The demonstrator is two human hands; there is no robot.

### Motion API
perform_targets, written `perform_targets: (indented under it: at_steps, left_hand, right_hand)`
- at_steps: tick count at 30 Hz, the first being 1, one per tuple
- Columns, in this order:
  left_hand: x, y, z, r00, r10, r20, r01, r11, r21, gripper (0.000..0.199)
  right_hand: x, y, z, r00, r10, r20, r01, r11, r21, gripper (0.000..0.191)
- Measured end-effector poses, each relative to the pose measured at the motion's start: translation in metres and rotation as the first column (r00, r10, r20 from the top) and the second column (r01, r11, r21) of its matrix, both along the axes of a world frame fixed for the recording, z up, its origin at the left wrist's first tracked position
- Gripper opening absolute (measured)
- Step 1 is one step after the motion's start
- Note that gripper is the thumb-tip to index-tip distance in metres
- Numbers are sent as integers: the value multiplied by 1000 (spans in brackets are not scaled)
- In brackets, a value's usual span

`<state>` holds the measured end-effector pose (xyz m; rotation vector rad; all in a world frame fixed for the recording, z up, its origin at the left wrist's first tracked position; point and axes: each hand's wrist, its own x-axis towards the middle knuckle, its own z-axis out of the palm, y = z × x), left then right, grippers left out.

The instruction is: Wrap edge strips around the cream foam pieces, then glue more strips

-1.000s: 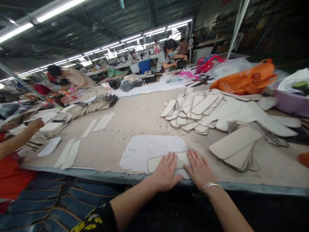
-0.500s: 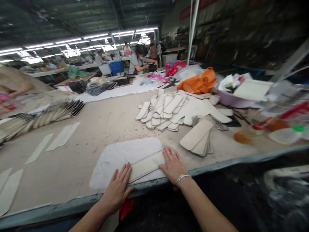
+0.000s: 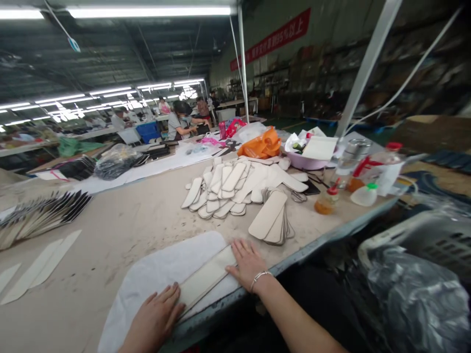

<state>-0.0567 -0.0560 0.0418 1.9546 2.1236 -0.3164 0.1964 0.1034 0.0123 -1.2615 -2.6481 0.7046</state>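
A long cream-coloured flat strip (image 3: 206, 274) lies on a white sheet with rounded corners (image 3: 147, 267) at the table's near edge. My left hand (image 3: 156, 314) rests flat on the strip's left end. At its right end my right hand (image 3: 247, 264) presses down, fingers stretched out, a bracelet at the wrist. Both hands are open and grip nothing. Beyond my right hand sits a fanned stack of cream panels (image 3: 270, 218), with a larger heap of similar pieces (image 3: 235, 184) behind it.
Bottles with amber liquid (image 3: 324, 203) and a green-capped bottle (image 3: 365, 194) stand at the right. An orange bag (image 3: 261, 143) and a lilac basin (image 3: 309, 161) are farther back. Fanned panels (image 3: 47, 215) lie at the left. A plastic-covered crate (image 3: 419, 279) is beside the table. A person (image 3: 180, 121) works beyond.
The view has turned to the right, so the table's contents appear shifted left. Both my hands stay flat on the strip, at its two ends.
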Motion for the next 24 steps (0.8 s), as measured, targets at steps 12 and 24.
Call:
perform_targets:
  at_steps: [12, 24]
  left_hand:
    - [-7, 69, 50, 836, 197, 512, -107, 974, -200, 33]
    - [53, 298, 162, 812, 266, 520, -491, 792, 362, 62]
  right_hand:
    - [29, -28, 55, 876, 180, -447, -83, 970, 228, 35]
    - [24, -22, 35, 921, 315, -230, -238, 921, 309, 23]
